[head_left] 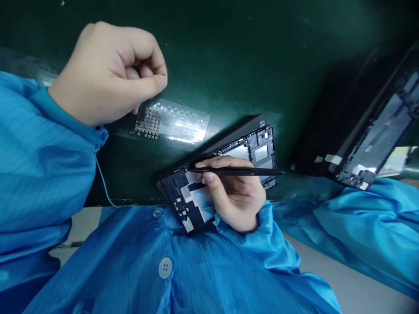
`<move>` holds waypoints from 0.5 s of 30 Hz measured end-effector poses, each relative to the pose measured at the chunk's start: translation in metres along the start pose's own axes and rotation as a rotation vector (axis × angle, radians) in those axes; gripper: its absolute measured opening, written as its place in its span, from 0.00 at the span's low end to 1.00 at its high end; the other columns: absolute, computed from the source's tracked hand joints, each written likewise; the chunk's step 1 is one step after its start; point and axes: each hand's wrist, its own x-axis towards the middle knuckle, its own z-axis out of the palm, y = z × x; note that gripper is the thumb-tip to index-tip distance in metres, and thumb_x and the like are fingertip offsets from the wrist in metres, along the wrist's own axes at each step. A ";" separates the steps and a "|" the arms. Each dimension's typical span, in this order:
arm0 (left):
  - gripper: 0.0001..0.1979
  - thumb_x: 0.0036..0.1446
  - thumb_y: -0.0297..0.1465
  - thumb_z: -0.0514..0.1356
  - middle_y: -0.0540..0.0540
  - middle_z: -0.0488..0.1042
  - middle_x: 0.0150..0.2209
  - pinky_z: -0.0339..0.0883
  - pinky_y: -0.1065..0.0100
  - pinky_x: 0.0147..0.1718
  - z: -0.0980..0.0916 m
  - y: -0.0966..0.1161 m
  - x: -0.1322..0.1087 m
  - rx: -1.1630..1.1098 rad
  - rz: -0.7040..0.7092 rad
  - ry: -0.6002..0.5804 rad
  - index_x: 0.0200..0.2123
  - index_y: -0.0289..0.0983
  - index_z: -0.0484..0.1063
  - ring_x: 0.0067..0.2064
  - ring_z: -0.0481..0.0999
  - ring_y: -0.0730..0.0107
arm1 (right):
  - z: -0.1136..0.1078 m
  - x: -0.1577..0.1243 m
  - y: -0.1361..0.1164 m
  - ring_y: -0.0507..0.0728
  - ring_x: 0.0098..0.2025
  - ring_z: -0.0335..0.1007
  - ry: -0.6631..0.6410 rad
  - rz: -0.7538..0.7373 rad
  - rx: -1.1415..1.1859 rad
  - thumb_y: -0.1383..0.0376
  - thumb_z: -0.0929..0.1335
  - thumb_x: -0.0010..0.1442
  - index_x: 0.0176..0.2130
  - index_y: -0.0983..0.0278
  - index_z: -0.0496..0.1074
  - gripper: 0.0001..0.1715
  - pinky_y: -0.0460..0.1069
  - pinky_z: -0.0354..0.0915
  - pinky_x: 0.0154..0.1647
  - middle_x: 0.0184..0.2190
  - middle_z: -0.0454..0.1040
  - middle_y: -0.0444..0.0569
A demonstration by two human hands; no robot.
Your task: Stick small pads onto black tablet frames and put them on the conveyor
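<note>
My left hand (pixel 113 76) is raised over the green bench, its thumb and forefinger pinched together. Whatever sits between those fingertips, if anything, is too small to make out. Just below it lies a clear plastic strip (pixel 188 124) bearing rows of small square grey pads (pixel 149 123). My right hand (pixel 237 194) grips slim black tweezers (pixel 242 171), whose tips point left over a phone frame (pixel 198 203). That frame is tilted across the bench's near edge, on a dark flat base (pixel 225 133). Its inside shows silver plates and small parts; the hand covers its middle.
To the right are further black phone frames (pixel 382 131) with silver insides. Another person's blue sleeve (pixel 369 213) rests by them. A thin blue cord (pixel 104 181) hangs from my left cuff. The green bench (pixel 212 48) stretches away in front.
</note>
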 end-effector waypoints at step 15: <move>0.20 0.66 0.46 0.61 0.55 0.77 0.31 0.75 0.65 0.43 -0.001 -0.002 0.001 -0.018 -0.044 -0.017 0.47 0.38 0.84 0.32 0.73 0.80 | -0.003 0.007 -0.001 0.59 0.50 0.87 -0.083 -0.065 -0.064 0.73 0.73 0.72 0.54 0.56 0.79 0.15 0.57 0.86 0.52 0.47 0.86 0.49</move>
